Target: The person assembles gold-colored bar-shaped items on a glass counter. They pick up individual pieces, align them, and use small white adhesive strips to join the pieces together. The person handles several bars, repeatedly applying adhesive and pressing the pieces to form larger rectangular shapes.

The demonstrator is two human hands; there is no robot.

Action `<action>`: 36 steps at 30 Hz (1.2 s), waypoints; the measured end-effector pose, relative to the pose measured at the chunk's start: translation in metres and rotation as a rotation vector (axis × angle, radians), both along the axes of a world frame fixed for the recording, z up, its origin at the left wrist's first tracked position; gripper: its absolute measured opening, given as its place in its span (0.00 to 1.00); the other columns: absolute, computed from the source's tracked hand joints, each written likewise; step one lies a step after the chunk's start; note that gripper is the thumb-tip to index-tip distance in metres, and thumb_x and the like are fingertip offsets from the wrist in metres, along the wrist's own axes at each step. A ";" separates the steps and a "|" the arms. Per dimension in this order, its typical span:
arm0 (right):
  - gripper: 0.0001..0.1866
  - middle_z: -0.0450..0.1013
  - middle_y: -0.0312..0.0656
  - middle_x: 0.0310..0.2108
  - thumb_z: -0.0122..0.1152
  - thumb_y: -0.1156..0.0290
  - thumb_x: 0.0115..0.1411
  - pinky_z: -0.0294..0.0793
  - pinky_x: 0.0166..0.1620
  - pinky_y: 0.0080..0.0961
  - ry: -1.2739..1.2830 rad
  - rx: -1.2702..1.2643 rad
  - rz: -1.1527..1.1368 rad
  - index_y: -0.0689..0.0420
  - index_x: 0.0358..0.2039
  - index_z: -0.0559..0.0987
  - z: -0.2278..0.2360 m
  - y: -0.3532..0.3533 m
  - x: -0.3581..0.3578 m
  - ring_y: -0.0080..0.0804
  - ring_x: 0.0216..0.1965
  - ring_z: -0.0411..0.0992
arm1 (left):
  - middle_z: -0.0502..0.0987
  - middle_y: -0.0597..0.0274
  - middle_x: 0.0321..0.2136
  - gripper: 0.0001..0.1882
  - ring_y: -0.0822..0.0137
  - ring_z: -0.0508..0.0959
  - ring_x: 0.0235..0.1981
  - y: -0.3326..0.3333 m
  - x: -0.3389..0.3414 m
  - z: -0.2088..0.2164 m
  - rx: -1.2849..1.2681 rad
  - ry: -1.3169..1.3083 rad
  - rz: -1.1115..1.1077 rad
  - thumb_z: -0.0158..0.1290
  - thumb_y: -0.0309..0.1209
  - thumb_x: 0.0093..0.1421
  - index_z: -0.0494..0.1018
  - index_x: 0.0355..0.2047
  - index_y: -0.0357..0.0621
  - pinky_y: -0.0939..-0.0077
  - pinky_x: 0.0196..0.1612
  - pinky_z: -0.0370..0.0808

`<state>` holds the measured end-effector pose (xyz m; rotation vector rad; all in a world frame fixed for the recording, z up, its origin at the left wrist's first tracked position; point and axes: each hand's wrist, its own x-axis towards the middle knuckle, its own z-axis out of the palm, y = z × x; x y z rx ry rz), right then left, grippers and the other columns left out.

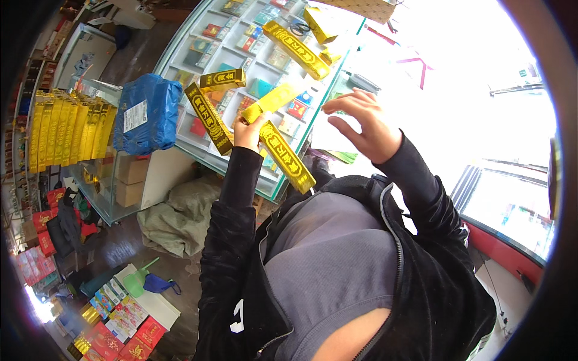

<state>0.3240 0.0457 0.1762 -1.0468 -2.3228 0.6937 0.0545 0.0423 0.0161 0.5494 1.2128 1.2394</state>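
Observation:
My left hand (pixel 247 133) is closed on a long gold carton (pixel 288 157) with dark lettering, which slants down past the counter's front edge. Against the same fingers lies a bright, plain gold piece (pixel 274 101); whether it is part of that carton or separate, I cannot tell. My right hand (pixel 368 125) hangs raised over the counter's right side, fingers apart and holding nothing. Left of my left hand, another lettered carton (pixel 208 118) and a shorter-looking gold box (pixel 222 80) rest on the glass. Farther back lies one more long gold carton (pixel 296 49).
Under the glass counter (pixel 171 60) show rows of small packs. Black-handled scissors (pixel 299 29) and a gold box (pixel 321 25) lie at the back. To the left are a blue wrapped parcel (pixel 149 114) and a row of gold cartons (pixel 67 131). A greenish sack (pixel 180 216) slumps below.

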 end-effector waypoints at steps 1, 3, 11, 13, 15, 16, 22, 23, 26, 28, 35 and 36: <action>0.09 0.78 0.43 0.38 0.60 0.69 0.63 0.69 0.52 0.36 -0.022 -0.005 -0.040 0.56 0.42 0.79 -0.007 0.005 0.008 0.38 0.43 0.76 | 0.78 0.63 0.36 0.17 0.70 0.79 0.32 0.003 0.000 -0.010 0.014 -0.011 0.055 0.62 0.24 0.55 0.74 0.45 0.35 0.76 0.36 0.76; 0.09 0.79 0.44 0.36 0.58 0.69 0.64 0.73 0.45 0.32 -0.049 -0.007 -0.111 0.59 0.41 0.79 -0.025 0.014 0.022 0.39 0.39 0.77 | 0.78 0.63 0.37 0.18 0.70 0.78 0.33 0.008 0.000 -0.025 -0.022 -0.010 0.164 0.63 0.24 0.55 0.73 0.46 0.35 0.76 0.37 0.76; 0.10 0.77 0.47 0.36 0.55 0.76 0.59 0.76 0.44 0.34 0.043 -0.117 -0.108 0.59 0.42 0.76 -0.120 0.050 0.019 0.43 0.40 0.77 | 0.77 0.60 0.41 0.25 0.70 0.77 0.38 0.011 -0.005 -0.047 0.050 0.042 0.196 0.66 0.28 0.54 0.69 0.48 0.33 0.77 0.43 0.73; 0.19 0.74 0.47 0.43 0.56 0.82 0.56 0.76 0.44 0.35 -0.015 -0.090 -0.070 0.57 0.49 0.71 -0.139 0.061 0.008 0.45 0.42 0.75 | 0.75 0.56 0.44 0.34 0.69 0.76 0.42 0.009 -0.005 -0.049 0.048 0.190 0.244 0.67 0.33 0.53 0.63 0.53 0.29 0.78 0.46 0.72; 0.22 0.73 0.46 0.44 0.55 0.84 0.55 0.75 0.45 0.36 -0.116 0.024 -0.052 0.56 0.51 0.69 -0.154 0.070 -0.001 0.46 0.43 0.74 | 0.68 0.45 0.52 0.44 0.61 0.70 0.51 0.004 -0.007 -0.047 -0.054 0.448 0.199 0.64 0.42 0.57 0.53 0.60 0.23 0.73 0.55 0.67; 0.23 0.72 0.46 0.44 0.55 0.85 0.54 0.75 0.46 0.36 -0.165 0.076 -0.053 0.56 0.51 0.68 -0.161 0.073 -0.005 0.46 0.44 0.73 | 0.66 0.41 0.54 0.45 0.58 0.68 0.55 0.002 -0.007 -0.043 -0.094 0.561 0.247 0.63 0.43 0.58 0.52 0.61 0.21 0.70 0.58 0.65; 0.20 0.71 0.43 0.42 0.46 0.82 0.58 0.73 0.48 0.33 -0.290 0.167 -0.038 0.56 0.52 0.68 -0.192 0.085 -0.014 0.42 0.45 0.71 | 0.66 0.46 0.59 0.26 0.58 0.67 0.60 -0.030 0.004 0.069 0.266 0.539 0.213 0.54 0.29 0.65 0.61 0.60 0.30 0.69 0.64 0.60; 0.21 0.72 0.43 0.40 0.48 0.82 0.57 0.73 0.48 0.33 -0.310 0.125 -0.063 0.56 0.52 0.67 -0.194 0.086 -0.013 0.42 0.44 0.71 | 0.73 0.54 0.51 0.21 0.65 0.73 0.51 -0.039 0.006 0.104 0.344 0.421 0.224 0.53 0.28 0.65 0.66 0.56 0.32 0.73 0.59 0.66; 0.24 0.73 0.43 0.38 0.51 0.84 0.54 0.73 0.46 0.34 -0.130 0.037 -0.075 0.57 0.53 0.65 -0.188 0.086 -0.013 0.44 0.43 0.71 | 0.76 0.59 0.27 0.14 0.69 0.72 0.23 -0.076 0.012 0.218 0.705 -0.003 0.085 0.47 0.22 0.61 0.70 0.47 0.34 0.80 0.32 0.71; 0.29 0.74 0.41 0.37 0.56 0.85 0.50 0.73 0.42 0.28 0.007 -0.027 -0.098 0.57 0.54 0.62 -0.172 0.082 -0.013 0.35 0.39 0.73 | 0.77 0.59 0.26 0.15 0.70 0.75 0.25 -0.102 0.023 0.278 1.165 -0.146 -0.067 0.55 0.30 0.60 0.69 0.46 0.41 0.74 0.25 0.70; 0.32 0.72 0.38 0.39 0.56 0.82 0.54 0.69 0.48 0.19 0.890 -0.879 0.120 0.57 0.59 0.60 -0.066 0.053 -0.004 0.25 0.42 0.72 | 0.68 0.75 0.21 0.16 0.77 0.59 0.19 -0.117 0.014 0.353 1.233 -0.311 -0.894 0.51 0.35 0.68 0.70 0.55 0.67 0.77 0.25 0.58; 0.34 0.72 0.39 0.39 0.55 0.82 0.51 0.68 0.47 0.18 0.896 -0.881 0.129 0.58 0.60 0.59 -0.052 0.049 -0.002 0.26 0.42 0.72 | 0.68 0.75 0.21 0.15 0.77 0.59 0.19 -0.118 0.017 0.351 1.250 -0.329 -0.895 0.51 0.35 0.68 0.71 0.53 0.67 0.77 0.24 0.58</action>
